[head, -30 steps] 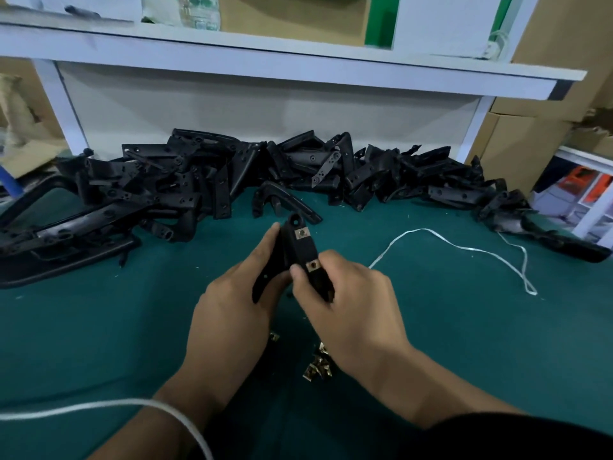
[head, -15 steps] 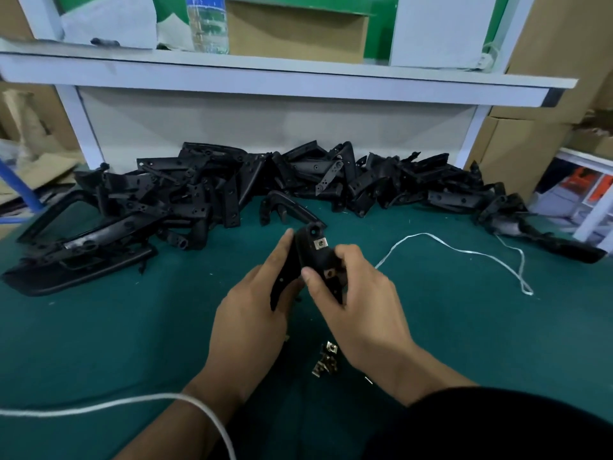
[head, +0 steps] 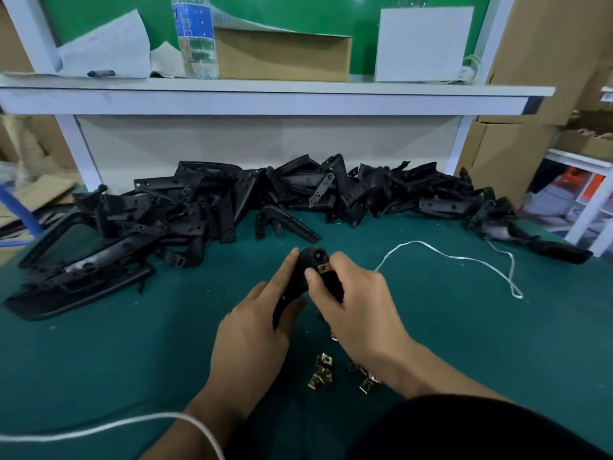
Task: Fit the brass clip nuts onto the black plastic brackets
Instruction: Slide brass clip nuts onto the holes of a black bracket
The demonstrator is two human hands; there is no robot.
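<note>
two hands meet over the green table, both on one black plastic bracket held just above the surface, near the middle of the view. left hand grasps the bracket's lower part, fingers wrapped around it with the index finger stretched up along its left edge. right hand grips the upper right side, thumb pressing beside a brass clip nut that sits on the bracket near its rounded top end. a round hole shows in the bracket just above that nut.

loose brass clip nuts lie in a small cluster on the table below the hands, a few more just right of them, partly under the right forearm.

a big pile of black brackets runs along the back of the table against the white panel, with larger black frame pieces at the left end. one curved bracket lies apart in front of the pile. white string loops across the table right of the hands; another white cord crosses the left wrist.

on the white shelf above: a water bottle, a cardboard box, a white card, papers. cardboard cartons stand at right.
</note>
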